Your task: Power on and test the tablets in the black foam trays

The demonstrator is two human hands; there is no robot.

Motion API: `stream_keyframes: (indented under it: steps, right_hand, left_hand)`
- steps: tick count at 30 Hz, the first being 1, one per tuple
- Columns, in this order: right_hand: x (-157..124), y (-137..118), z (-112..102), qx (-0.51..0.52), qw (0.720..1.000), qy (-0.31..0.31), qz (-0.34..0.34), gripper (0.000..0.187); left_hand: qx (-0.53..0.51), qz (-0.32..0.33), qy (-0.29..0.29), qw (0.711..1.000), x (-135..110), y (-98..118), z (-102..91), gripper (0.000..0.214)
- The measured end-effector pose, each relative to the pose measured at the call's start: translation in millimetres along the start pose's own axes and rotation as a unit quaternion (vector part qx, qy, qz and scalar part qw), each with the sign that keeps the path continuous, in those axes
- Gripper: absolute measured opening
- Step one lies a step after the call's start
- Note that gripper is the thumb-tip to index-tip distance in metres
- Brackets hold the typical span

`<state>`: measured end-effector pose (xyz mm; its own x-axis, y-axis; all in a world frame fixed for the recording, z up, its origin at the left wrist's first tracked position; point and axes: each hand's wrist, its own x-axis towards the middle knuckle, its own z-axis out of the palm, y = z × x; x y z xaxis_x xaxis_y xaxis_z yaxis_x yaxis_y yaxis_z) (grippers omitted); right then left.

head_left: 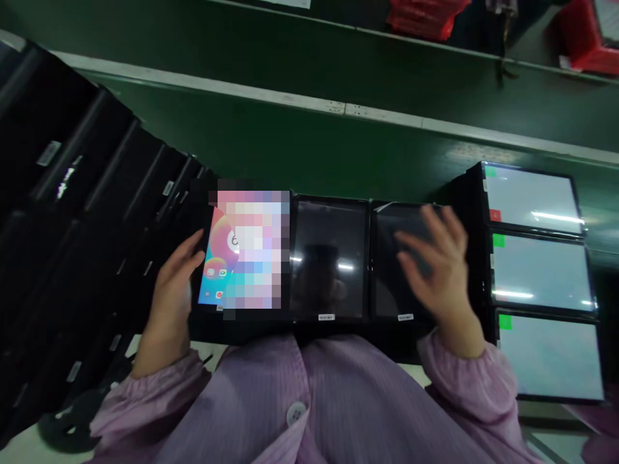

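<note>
Three tablets lie side by side in front of me. The left tablet (220, 270) shows a lit, colourful screen. The middle tablet (331, 258) and the right tablet (391, 283) are dark. My left hand (169, 303) grips the left edge of the lit tablet, thumb on its bezel. My right hand (440, 270) hovers over the right dark tablet with its fingers spread, holding nothing. Both arms wear purple sleeves.
Three tablets with pale lit screens (536, 270) are stacked in a column at the right. A fanned row of dark tablets (97, 193) fills the left. A green conveyor with a white rail (338, 109) runs behind. Red bins (425, 16) stand at the far top.
</note>
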<state>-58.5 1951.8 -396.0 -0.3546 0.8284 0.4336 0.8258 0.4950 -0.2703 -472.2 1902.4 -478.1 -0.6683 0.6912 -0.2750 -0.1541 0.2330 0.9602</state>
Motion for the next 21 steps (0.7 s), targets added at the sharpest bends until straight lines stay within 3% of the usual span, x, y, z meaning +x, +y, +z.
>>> stream_keyframes:
  steps: [2, 4, 6, 11, 15, 21]
  right_hand:
    - [-2, -37, 6, 0.049, 0.985, -0.091, -0.136, 0.026]
    - [-5, -63, 15, 0.079, 0.969, -0.150, -0.180, 0.025]
    - [-9, -74, 23, 0.081, 0.975, -0.145, -0.149, 0.027]
    - [-24, -66, 29, 0.041, 0.998, -0.042, -0.017, 0.028]
    - [-39, -53, 23, 0.043, 0.998, -0.041, 0.000, 0.026]
    - [-52, -31, 5, -0.028, 0.997, 0.043, 0.054, 0.025]
  left_hand:
    - [0.004, -0.002, 0.003, 1.000, 1, 0, 0.0, 0.044]
    - [0.013, 0.005, 0.010, 1.000, 0, 1, 0.3, 0.042]
    - [0.032, -0.001, 0.020, 0.999, -4, 5, -0.3, 0.042]
    - [0.068, -0.026, 0.006, 0.997, -17, 14, -6.7, 0.043]
    - [0.075, -0.017, -0.003, 0.997, -20, 15, -7.8, 0.046]
    - [0.124, -0.028, 0.008, 0.992, -21, 19, 0.0, 0.055]
